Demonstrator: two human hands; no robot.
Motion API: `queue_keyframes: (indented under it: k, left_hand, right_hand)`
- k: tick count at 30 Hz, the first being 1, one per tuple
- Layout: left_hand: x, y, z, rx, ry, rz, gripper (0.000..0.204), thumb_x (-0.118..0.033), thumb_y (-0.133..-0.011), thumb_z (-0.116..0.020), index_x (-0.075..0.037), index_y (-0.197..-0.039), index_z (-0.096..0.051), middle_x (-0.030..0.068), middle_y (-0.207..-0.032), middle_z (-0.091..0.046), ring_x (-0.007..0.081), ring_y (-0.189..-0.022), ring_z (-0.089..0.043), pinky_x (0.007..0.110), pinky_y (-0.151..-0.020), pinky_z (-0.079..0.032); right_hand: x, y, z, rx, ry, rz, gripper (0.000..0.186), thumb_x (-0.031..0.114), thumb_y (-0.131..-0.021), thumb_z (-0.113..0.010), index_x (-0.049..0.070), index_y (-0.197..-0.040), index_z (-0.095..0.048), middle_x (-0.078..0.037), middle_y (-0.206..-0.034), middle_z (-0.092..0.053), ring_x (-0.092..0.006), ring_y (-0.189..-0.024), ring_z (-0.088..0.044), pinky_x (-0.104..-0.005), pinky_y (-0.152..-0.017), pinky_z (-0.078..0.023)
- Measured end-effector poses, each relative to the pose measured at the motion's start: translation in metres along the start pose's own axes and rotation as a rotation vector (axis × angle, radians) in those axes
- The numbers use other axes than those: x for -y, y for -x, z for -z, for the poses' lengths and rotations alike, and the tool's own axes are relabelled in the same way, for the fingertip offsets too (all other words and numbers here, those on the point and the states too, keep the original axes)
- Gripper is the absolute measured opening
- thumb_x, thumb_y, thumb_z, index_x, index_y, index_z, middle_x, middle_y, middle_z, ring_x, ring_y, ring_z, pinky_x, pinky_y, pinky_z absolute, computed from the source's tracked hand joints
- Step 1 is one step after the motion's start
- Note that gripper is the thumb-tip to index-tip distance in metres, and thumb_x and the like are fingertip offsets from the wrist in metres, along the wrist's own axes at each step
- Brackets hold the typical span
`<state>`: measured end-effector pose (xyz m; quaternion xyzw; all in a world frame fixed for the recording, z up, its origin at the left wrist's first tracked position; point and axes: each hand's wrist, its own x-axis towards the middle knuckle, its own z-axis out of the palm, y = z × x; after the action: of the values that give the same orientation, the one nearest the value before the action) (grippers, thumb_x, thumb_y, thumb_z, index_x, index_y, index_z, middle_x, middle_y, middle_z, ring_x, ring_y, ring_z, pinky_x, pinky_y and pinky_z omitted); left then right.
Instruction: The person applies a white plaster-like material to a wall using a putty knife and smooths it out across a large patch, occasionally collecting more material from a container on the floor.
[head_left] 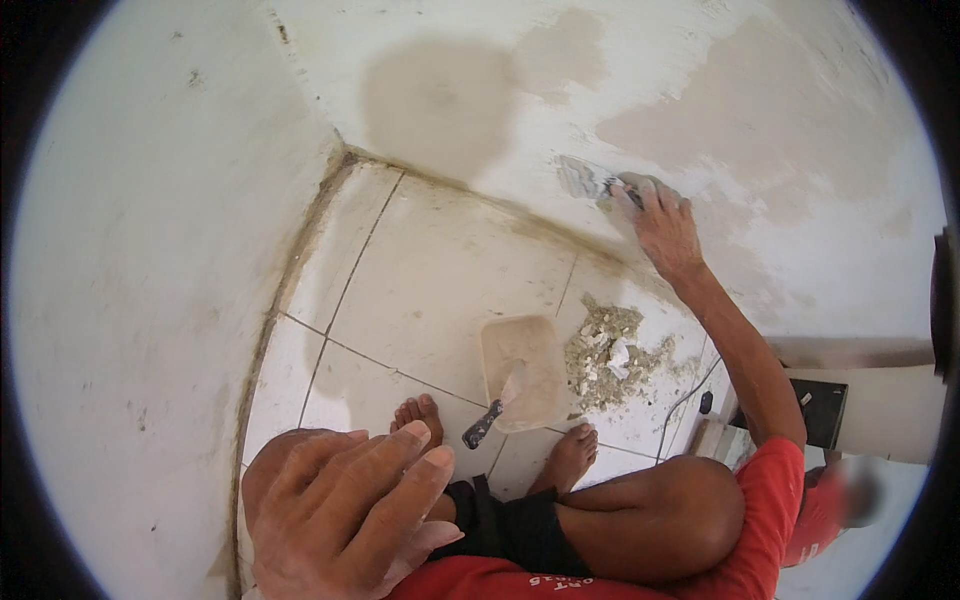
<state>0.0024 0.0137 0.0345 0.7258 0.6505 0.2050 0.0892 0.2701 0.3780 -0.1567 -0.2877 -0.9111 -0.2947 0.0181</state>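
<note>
At the wall on the right, my right hand (662, 225) is closed round the dark handle of a putty knife (582, 178). The knife's wide, smeared blade lies against the white wall (540, 125), low down near the floor. Close to the camera at the lower left is my left hand (345, 510), its fingers stretched out and holding nothing, over my bent knee. Between my bare feet and the wall stands a shallow plastic tub (492, 352). A second putty knife (484, 424) with a black handle leans in it, blade inside.
Beside the tub lies a heap of scraped plaster crumbs (605, 345) on the white floor tiles (440, 280). Darker patches (440, 105) mark the wall. At the right are a thin cable (683, 402), a black box (822, 412) and another person in red (815, 515).
</note>
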Motion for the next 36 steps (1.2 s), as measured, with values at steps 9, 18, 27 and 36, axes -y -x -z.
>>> queue_keyframes:
  k: [9,18,27,36]
  left_hand:
    - [0.014,0.012,0.008,-0.048,0.062,0.014,0.050,-0.046,-0.085,-0.070,-0.004,-0.111,-0.067,0.0151,-0.106,-0.072,0.0305,-0.089,-0.069,0.042,-0.081,-0.053]
    - [0.007,0.004,0.003,-0.052,0.006,0.014,0.049,-0.045,-0.082,-0.073,-0.006,-0.111,-0.069,0.0131,-0.107,-0.072,0.0304,-0.089,-0.069,0.041,-0.081,-0.053]
    - [0.008,0.008,0.005,-0.067,0.030,0.000,0.051,-0.046,-0.083,-0.072,-0.003,-0.110,-0.068,0.0152,-0.105,-0.072,0.0312,-0.088,-0.069,0.042,-0.079,-0.054]
    - [0.016,0.003,0.005,-0.038,0.075,-0.043,0.053,-0.042,-0.083,-0.074,-0.001,-0.115,-0.065,0.0185,-0.110,-0.070,0.0326,-0.091,-0.069,0.042,-0.078,-0.054]
  right_hand:
    - [-0.011,0.053,0.029,0.179,0.058,-0.146,0.062,0.006,-0.087,-0.058,0.021,-0.147,-0.049,-0.011,-0.118,-0.051,-0.0293,-0.107,-0.053,-0.0438,-0.077,-0.047]
    - [0.054,0.016,0.012,0.182,-0.049,0.010,0.058,0.016,-0.087,-0.059,0.004,-0.143,-0.048,-0.017,-0.133,-0.049,-0.0347,-0.122,-0.049,-0.0459,-0.084,-0.053]
    - [0.019,0.015,-0.005,0.148,0.052,-0.128,0.061,0.014,-0.088,-0.061,0.023,-0.147,-0.047,-0.013,-0.128,-0.048,-0.0306,-0.116,-0.051,-0.0452,-0.075,-0.056]
    - [-0.023,0.044,0.020,0.059,-0.011,-0.218,0.061,0.001,-0.084,-0.057,0.029,-0.139,-0.059,-0.008,-0.117,-0.052,-0.0287,-0.104,-0.052,-0.0434,-0.076,-0.050]
